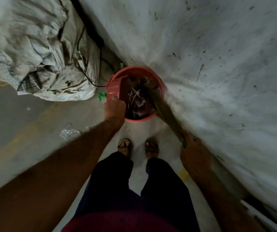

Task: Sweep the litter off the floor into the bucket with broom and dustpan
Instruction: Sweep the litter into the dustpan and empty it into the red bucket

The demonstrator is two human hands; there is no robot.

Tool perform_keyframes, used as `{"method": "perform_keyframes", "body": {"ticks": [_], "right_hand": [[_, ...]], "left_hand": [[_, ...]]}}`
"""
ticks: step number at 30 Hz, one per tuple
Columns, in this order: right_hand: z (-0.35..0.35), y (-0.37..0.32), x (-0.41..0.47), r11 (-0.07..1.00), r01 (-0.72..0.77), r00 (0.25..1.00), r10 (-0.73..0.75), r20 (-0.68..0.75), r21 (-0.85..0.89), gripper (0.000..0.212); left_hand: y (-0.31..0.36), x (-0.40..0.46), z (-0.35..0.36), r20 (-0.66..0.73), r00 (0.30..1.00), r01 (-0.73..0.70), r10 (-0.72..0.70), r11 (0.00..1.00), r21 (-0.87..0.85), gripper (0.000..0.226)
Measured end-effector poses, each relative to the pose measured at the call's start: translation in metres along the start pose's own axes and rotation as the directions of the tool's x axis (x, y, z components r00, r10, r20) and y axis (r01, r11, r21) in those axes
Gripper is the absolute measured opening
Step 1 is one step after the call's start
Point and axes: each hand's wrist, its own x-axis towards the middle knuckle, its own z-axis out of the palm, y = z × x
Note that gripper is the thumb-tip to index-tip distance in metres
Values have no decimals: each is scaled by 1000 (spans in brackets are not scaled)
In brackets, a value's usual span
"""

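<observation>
Litter of pale twigs and purplish scraps [137, 101] lies inside the round orange-red plastic bucket [152, 76], which stands on the grey concrete floor [25, 118] just ahead of the person's two sandalled feet [124, 146]. In the head view the left hand [115, 108] is closed, its grip clamped on the handle of the orange-red plastic dustpan [116, 87], which is tipped steeply over the bucket's left rim with its open side facing the inside. The right hand [194, 153] is wrapped tight around the green-bound neck of the straw-coloured grass broom [164, 111], whose bristles slant up and left, crossing the bucket's right rim with their tips inside it. A crumpled white woven sack [39, 47] with black cords over it sits to the left of the bucket, a small green scrap [102, 95] between them. A clear crushed plastic wrapper [69, 132] lies on the floor beneath the left forearm.
</observation>
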Motion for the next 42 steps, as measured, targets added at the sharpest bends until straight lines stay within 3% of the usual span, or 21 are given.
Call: {"method": "perform_keyframes", "body": {"ticks": [5,12,16,22,24,26,31,36,42], "right_hand": [[-27,18,-48,999,16,999,-15,-31,44,64],[-59,38,-89,983,94,994,-83,-70,159,63],[-79,46,-94,953,196,980,-194,-35,231,66],[-112,31,-96,869,427,898,-440,-3,251,51],[-118,21,-93,842,483,867,-498,2,239,51],[-119,7,-92,792,562,815,-580,4,239,55],[-122,-42,-102,642,748,645,-763,48,170,56],[-111,-104,-144,437,890,428,-899,93,128,48],[-63,-169,-214,244,969,231,-950,211,40,41]], "left_hand": [[-8,-55,-35,-83,996,38,-33,997,67,22],[-21,-118,-44,-117,984,122,-132,989,-89,30],[-18,-152,-48,-72,969,221,-237,957,-189,53],[-27,-204,-40,-73,943,273,-326,879,-391,45],[-32,-226,-37,-88,885,345,-458,769,-538,38],[-38,-251,-32,-111,785,399,-610,634,-663,28],[-75,-320,-12,-139,550,421,-824,417,-806,35],[-121,-396,16,-68,334,454,-940,223,-863,33],[-176,-501,82,52,143,470,-988,22,-882,31]]}}
